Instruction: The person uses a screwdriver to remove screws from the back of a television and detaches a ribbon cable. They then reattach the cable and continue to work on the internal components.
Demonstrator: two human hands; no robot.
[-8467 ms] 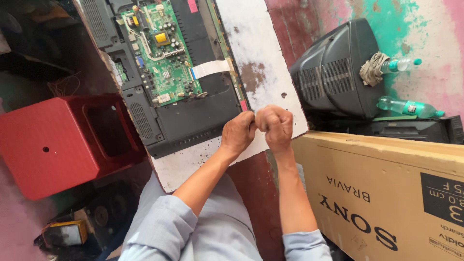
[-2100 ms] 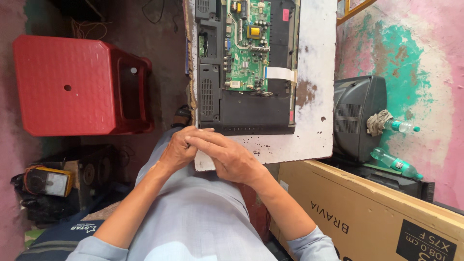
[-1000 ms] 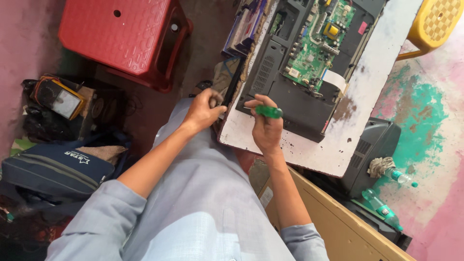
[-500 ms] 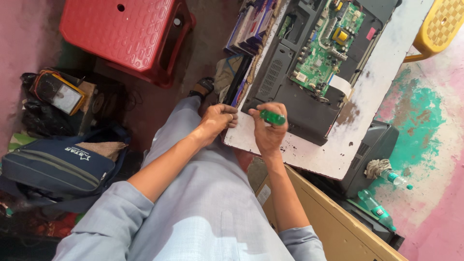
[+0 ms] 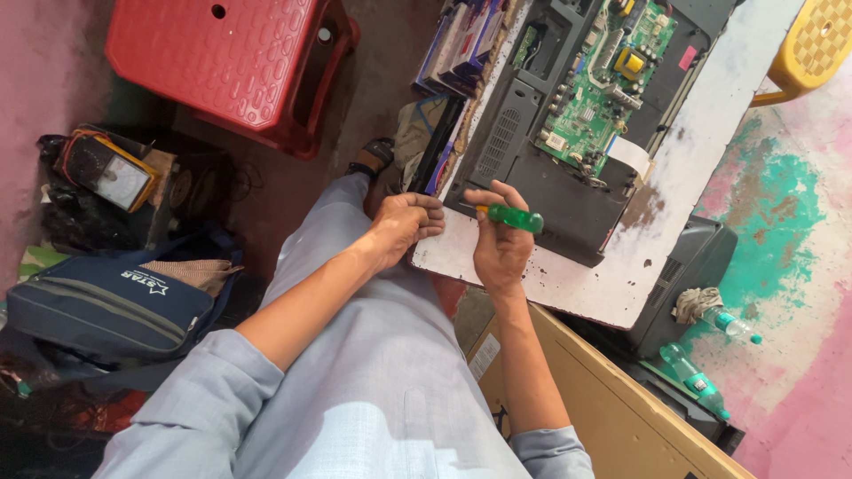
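Observation:
My right hand point(image 5: 499, 248) grips a green-handled screwdriver point(image 5: 513, 217) over the near edge of a white worn table point(image 5: 550, 284). The tool's tip points left toward my left hand point(image 5: 404, 226), which is curled at the table's left corner with its fingers closed; whether it holds something small I cannot tell. Just beyond both hands lies an opened black television back point(image 5: 568, 191) with a green circuit board point(image 5: 599, 89) and a white ribbon cable point(image 5: 632, 155).
A red plastic stool point(image 5: 231, 66) stands at upper left, a blue bag point(image 5: 115, 302) and an orange meter point(image 5: 106, 168) at left. A cardboard box point(image 5: 603, 417) lies at lower right, beside an old black set with green bottles point(image 5: 701, 381). A yellow stool point(image 5: 812, 44) is top right.
The view has swung left since the earliest frames. My right hand has taken up the green screwdriver, and both hands have come close together at the table's corner.

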